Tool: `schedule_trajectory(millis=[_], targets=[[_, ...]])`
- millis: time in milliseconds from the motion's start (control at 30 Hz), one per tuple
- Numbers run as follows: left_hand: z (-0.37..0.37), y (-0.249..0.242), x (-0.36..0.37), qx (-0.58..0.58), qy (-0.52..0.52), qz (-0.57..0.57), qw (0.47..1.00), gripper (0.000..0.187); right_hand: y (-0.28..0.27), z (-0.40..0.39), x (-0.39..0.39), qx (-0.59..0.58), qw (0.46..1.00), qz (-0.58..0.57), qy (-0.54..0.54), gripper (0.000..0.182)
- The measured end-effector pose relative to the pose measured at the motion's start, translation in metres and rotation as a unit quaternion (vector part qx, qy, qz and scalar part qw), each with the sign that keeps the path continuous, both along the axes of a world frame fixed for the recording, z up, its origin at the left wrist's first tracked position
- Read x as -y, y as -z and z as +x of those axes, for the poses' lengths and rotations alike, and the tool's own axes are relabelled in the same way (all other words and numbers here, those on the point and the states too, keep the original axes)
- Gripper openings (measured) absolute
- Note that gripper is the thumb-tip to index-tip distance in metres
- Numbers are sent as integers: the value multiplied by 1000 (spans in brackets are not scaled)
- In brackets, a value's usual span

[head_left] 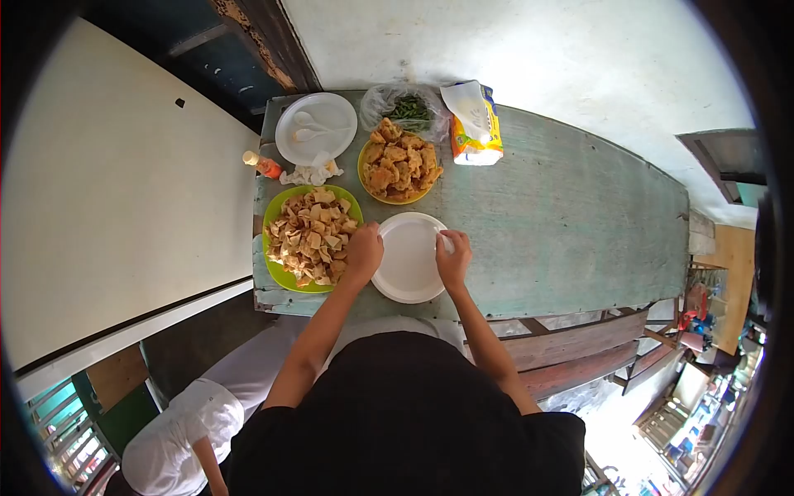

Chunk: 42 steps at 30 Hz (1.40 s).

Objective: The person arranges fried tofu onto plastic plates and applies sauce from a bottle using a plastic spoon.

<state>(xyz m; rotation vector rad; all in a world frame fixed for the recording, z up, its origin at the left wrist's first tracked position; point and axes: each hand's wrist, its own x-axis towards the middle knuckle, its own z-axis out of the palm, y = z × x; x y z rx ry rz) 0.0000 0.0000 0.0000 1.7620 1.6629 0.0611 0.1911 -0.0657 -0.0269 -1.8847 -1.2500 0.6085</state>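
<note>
A white plate (409, 264) lies on the table in front of me, its inside bare. My left hand (364, 252) is closed, fingers curled at the plate's left rim and overlapping the edge of a green plate (270, 269). Heaped on that green plate are cut, fried-looking brown pieces (310, 231). At the white plate's right rim, my right hand (453, 258) pinches a small white object (447, 243), mostly covered by the fingers; I cannot tell its kind. Beyond the white plate, a yellow plate (365, 187) bears golden fried fritters (403, 164).
A white plate with plastic spoons (308, 116) stands at the back left, near a red sauce bottle (265, 165) and crumpled paper (310, 174). Behind the fritters are a clear bag of green chillies (409, 107) and a tissue pack (476, 136). A person in white (186, 434) is at lower left.
</note>
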Motion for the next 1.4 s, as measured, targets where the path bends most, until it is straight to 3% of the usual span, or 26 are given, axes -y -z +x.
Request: schedule_trajectory(millis=[67,167,300,367,600,700,767,1033,1167,1233,1400], targets=[[-3,-3,12,23,-2,74,997,23,-15,-10,4,51,996,70,-2,22],[1,13,-3,34,5,133,991,21,-15,-14,-17,67,994,83,-37,23],[1,6,-1,35,2,122,992,20,-12,-26,-14,34,997,32,-68,25],[-1,8,-3,50,-5,110,993,21,0,-30,-17,141,982,40,-117,28],[0,10,-10,48,-1,83,995,16,18,-59,-19,121,972,35,-199,35],[2,14,-11,55,3,128,990,13,13,-68,-11,86,935,43,-340,40],[3,12,-15,25,18,91,995,12,8,-69,4,96,927,43,-360,38],[5,18,-15,-6,46,122,991,11,-1,-28,36,195,808,-74,-551,42],[6,13,-16,-34,61,112,991,13,14,-17,-1,241,818,-40,-520,44],[6,12,-16,-38,67,113,991,14,16,-13,-19,215,895,-48,-388,46],[6,12,-16,-38,64,114,991,13,11,-34,-4,263,924,-70,-268,49]])
